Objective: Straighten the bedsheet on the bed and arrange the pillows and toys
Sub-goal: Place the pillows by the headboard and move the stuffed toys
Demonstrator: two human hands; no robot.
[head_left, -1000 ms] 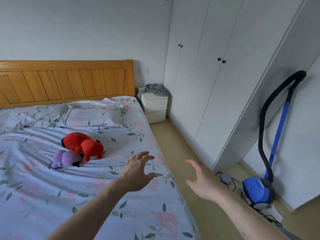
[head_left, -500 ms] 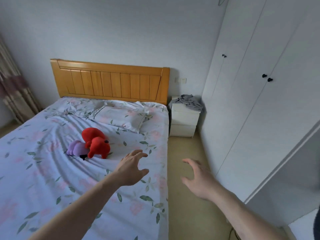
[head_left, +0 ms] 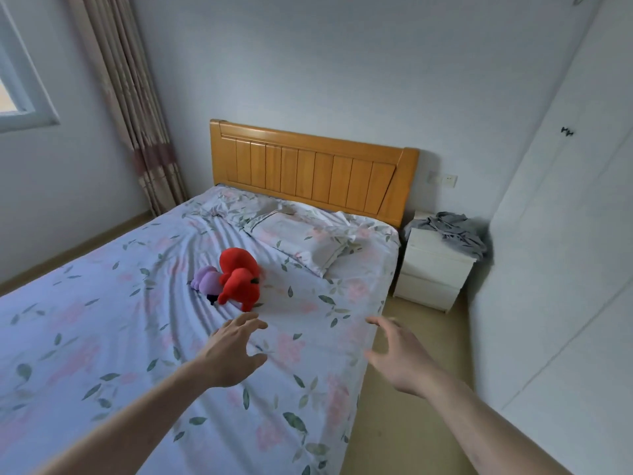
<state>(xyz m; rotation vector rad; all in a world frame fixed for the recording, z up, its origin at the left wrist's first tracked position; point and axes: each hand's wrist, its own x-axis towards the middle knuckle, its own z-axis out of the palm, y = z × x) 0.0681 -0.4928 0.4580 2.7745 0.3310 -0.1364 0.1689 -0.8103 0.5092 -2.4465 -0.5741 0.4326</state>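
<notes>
A floral bedsheet covers the bed, wrinkled around its middle. A red plush toy lies in the middle of the bed with a purple plush toy pressed against its left side. A floral pillow lies askew near the wooden headboard, and a second one is crumpled to its left. My left hand hovers open above the sheet, just short of the red toy. My right hand hangs open over the bed's right edge, holding nothing.
A white nightstand with grey clothes on top stands right of the headboard. White wardrobe doors line the right wall, leaving a narrow strip of floor. A curtain and a window are at the left.
The view has swung left, so the vacuum cleaner is gone and the curtain and window have come in. Both hands stay open and have reached further towards the toys.
</notes>
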